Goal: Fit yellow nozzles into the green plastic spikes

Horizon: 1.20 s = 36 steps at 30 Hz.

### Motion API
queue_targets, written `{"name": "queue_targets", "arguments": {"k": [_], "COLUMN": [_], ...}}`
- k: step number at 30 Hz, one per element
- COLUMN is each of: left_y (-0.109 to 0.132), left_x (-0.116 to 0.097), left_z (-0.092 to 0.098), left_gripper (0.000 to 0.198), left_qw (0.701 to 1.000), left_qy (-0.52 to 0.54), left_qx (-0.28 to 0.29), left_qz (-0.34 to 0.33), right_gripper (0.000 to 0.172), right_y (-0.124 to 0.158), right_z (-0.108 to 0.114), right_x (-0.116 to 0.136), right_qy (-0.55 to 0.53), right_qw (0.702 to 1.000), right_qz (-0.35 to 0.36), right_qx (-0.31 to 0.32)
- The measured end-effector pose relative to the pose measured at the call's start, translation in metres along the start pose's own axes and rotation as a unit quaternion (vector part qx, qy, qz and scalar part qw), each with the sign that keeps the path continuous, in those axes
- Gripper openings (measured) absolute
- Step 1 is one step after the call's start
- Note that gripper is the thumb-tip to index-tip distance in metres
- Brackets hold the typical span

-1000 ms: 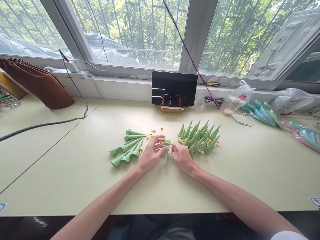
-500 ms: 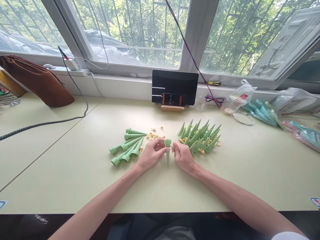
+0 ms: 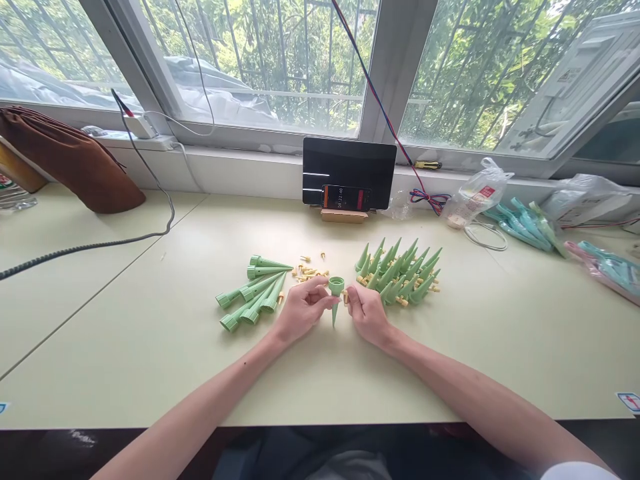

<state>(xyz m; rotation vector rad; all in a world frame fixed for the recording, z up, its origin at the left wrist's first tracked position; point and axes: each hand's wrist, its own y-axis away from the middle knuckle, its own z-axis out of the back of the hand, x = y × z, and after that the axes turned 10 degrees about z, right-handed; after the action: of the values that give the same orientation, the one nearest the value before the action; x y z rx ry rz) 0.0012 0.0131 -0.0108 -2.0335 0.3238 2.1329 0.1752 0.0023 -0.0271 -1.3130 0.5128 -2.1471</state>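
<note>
My left hand (image 3: 303, 305) is closed on a green plastic watering spike (image 3: 336, 287), held point down with its round open top tipped toward me. My right hand (image 3: 367, 309) pinches a small yellow valve (image 3: 345, 297) at the side of the spike's collar; whether the two touch I cannot tell. Left of my hands, several green spikes (image 3: 257, 293) lie fanned out. Loose yellow valves (image 3: 306, 274) are scattered just beyond my left hand. To the right, many green spikes fitted with yellow valves (image 3: 400, 273) stand points up in a close group.
A phone (image 3: 345, 198) showing a timer leans on a dark tablet (image 3: 350, 167) at the back. A brown pouch (image 3: 70, 160) and a dark cable (image 3: 100, 245) lie on the left. Plastic bags (image 3: 475, 193) and packed teal items (image 3: 525, 225) are at the back right.
The spike's top has tilted toward me, so its round opening now shows more. Both hands stay nearly in place, holding the same parts.
</note>
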Motion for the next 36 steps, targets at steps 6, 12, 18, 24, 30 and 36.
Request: {"name": "queue_targets", "arguments": {"k": [6, 12, 18, 24, 30, 36], "left_y": [0.004, 0.006, 0.006, 0.008, 0.009, 0.009], "left_x": [0.001, 0.002, 0.006, 0.005, 0.001, -0.003], "left_z": [0.000, 0.000, 0.002, 0.008, 0.009, 0.005], "left_gripper": [0.034, 0.032, 0.029, 0.036, 0.034, 0.038], "left_qw": [0.999, 0.998, 0.994, 0.987, 0.991, 0.996], "left_qy": [-0.029, -0.042, -0.074, -0.080, -0.043, -0.037], "left_qx": [-0.011, -0.014, -0.016, 0.015, 0.028, 0.020], "left_qz": [-0.015, -0.047, -0.079, -0.136, -0.125, -0.081], "right_gripper": [0.039, 0.039, 0.039, 0.037, 0.037, 0.035], "right_y": [0.001, 0.002, 0.003, 0.003, 0.002, 0.002], "right_z": [0.000, -0.001, -0.002, -0.002, -0.002, -0.003], "right_x": [0.000, -0.002, -0.001, -0.001, 0.000, 0.001], "right_qy": [-0.004, -0.020, -0.019, -0.022, -0.017, -0.021], "right_qw": [1.000, 0.999, 0.999, 0.999, 0.998, 0.997], "right_qz": [0.021, 0.039, 0.046, 0.047, 0.050, 0.071], "right_qx": [-0.010, -0.019, -0.020, -0.016, -0.016, -0.015]}}
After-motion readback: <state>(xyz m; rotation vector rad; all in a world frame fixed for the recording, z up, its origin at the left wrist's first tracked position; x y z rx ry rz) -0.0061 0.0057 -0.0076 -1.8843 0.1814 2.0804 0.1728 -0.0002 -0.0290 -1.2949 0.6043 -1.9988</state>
